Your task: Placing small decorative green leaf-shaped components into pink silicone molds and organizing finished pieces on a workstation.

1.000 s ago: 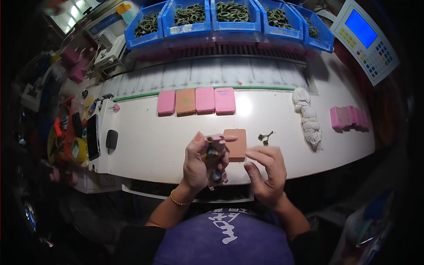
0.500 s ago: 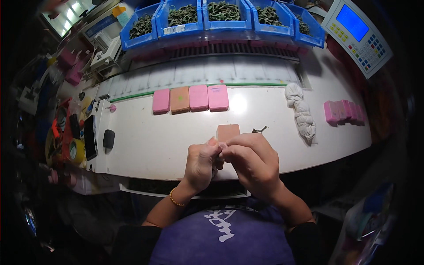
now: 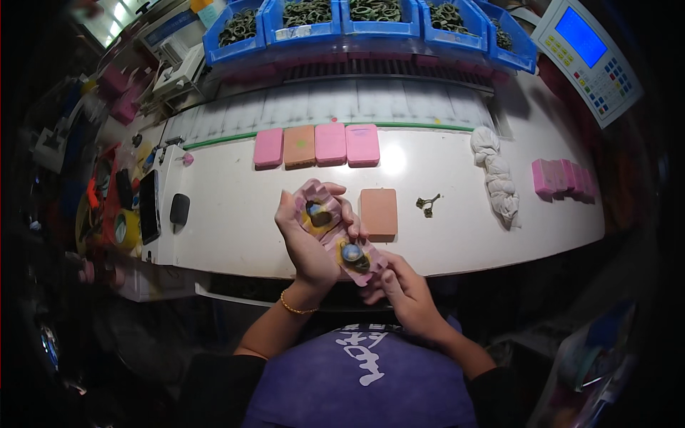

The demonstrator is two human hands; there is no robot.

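A pink, wavy-edged flexible mould [image 3: 334,233] lies spread open in two halves across my hands. Each half has a dark cavity with a bluish middle and yellow stains around it. My left hand [image 3: 308,251] is wrapped round the upper half from beneath, thumb on the left and fingers curling over its right side. At the lower right end, my right hand [image 3: 409,292] pinches the other half's edge. Just beyond, a tan block [image 3: 379,215] lies flat on the white table, with a small dark green branched piece [image 3: 428,205] to its right.
Farther back stand three pink blocks [image 3: 330,145] and a tan one [image 3: 299,148] in a row. Blue bins [image 3: 378,28] of dark green rings line the back. A twisted white cloth [image 3: 494,178] and more pink blocks [image 3: 562,180] lie right; a phone [image 3: 149,205] lies left.
My hands, earlier close together over something small and mostly hidden, now hold the mould spread open. My right hand has moved down. The tan block shows fully, and the whole view has shifted slightly.
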